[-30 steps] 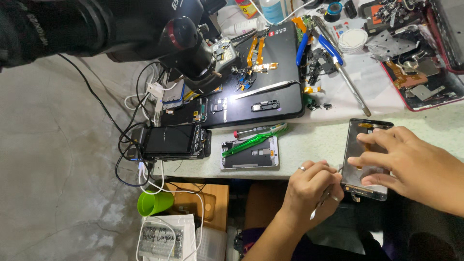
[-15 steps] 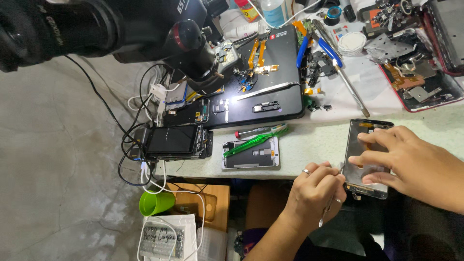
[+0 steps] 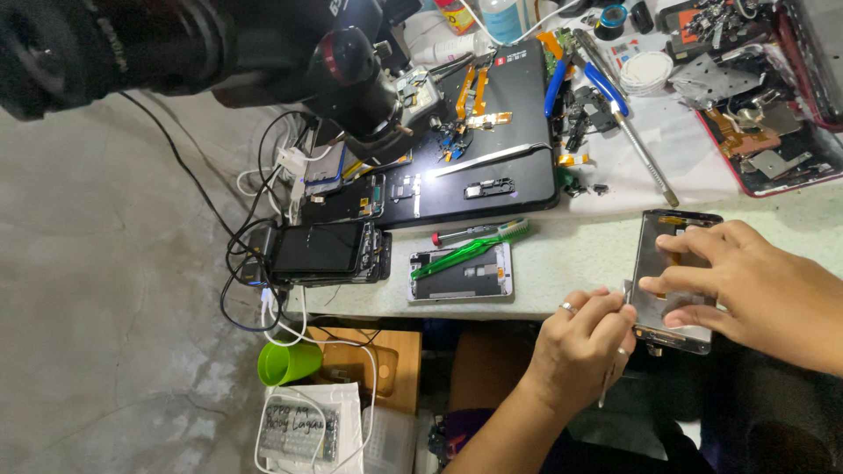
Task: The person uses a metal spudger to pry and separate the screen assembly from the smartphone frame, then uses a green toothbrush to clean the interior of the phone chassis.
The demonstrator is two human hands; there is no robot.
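Pale tabletop carrying scattered parts. Opened phone frame overhanging the near edge, pinned flat under right hand, fingers spread, steadying it. Left hand just beside, clenched on thin metal tool, tip at frame's edge.

I've got the phone screen panel at the table's near edge — a flat, dark grey rectangle with a thin frame, lying face up, its lower end jutting past the edge. Orange flex shows near its top. A thin metal tool hangs just beside its lower left corner — pointing down.
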